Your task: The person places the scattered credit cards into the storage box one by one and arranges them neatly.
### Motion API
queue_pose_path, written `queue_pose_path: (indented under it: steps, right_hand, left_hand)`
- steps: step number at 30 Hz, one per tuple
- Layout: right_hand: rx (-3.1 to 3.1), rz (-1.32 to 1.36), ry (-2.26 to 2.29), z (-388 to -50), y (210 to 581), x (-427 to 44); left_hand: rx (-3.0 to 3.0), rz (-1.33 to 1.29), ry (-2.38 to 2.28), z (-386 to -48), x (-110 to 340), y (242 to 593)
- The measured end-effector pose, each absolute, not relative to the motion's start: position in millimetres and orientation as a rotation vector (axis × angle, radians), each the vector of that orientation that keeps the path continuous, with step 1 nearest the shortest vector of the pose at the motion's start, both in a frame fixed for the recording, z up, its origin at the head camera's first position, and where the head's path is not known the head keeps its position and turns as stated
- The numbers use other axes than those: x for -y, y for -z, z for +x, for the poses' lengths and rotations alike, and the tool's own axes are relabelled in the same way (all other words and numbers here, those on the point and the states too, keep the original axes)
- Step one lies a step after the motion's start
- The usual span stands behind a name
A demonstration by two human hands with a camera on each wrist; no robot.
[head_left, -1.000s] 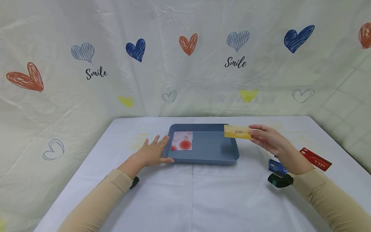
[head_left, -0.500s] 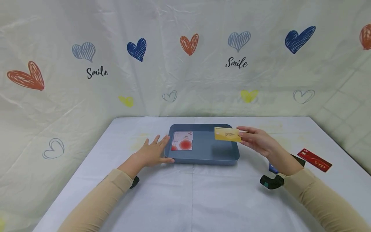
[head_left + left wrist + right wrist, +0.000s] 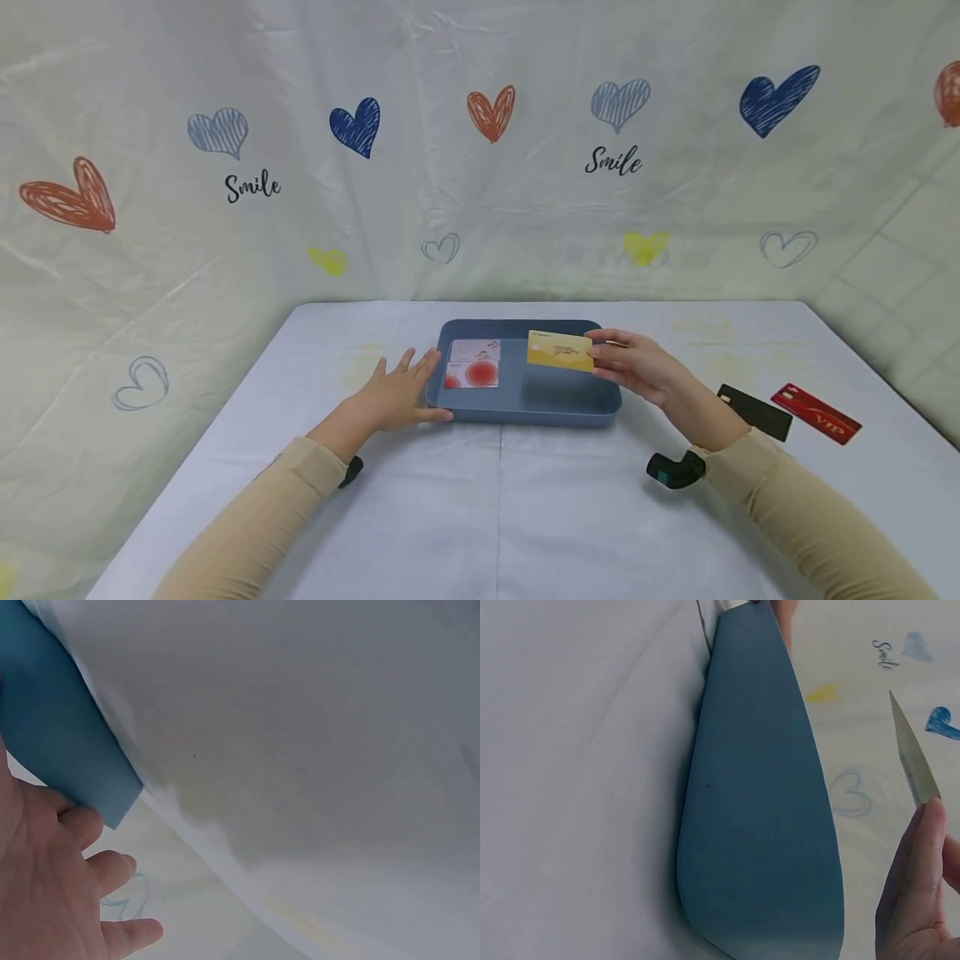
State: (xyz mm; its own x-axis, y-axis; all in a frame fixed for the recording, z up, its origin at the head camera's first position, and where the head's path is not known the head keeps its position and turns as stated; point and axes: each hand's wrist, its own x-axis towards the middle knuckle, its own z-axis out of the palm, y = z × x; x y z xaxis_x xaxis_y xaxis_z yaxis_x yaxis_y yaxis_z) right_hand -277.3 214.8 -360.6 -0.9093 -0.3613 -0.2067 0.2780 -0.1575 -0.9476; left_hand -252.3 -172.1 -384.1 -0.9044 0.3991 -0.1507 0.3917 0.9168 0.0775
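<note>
A yellow card (image 3: 560, 350) is pinched at its right end by my right hand (image 3: 637, 364), held above the right half of a blue-grey tray (image 3: 525, 415). The right wrist view shows this card (image 3: 915, 754) nearly edge-on in the fingers, apart from the tray wall. My left hand (image 3: 393, 396) has its fingers spread and touches the tray's left side. Inside the tray, at the left, lie two cards: a pale pink one (image 3: 468, 347) and, in front of it, a white one with red circles (image 3: 477, 374).
To the right on the white-covered table (image 3: 495, 508) lie a black card (image 3: 757, 412), partly behind the right forearm, and a red VIP card (image 3: 817, 413). A pale curtain (image 3: 525, 200) printed with hearts hangs behind the table.
My right hand has carried the yellow card leftward over the tray. The black card has come into view behind the forearm, and the blue card is now hidden. My left hand stays put.
</note>
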Motion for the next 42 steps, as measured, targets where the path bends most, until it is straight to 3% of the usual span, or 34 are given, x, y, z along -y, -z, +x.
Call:
queue_pose_path:
  steps: [42]
  right_hand:
    - [-1.880,-0.196,1.879,-292.4,383.0,-128.4]
  left_hand:
    - [-2.919,0.607,-0.100,-255.1,173.3,387.2]
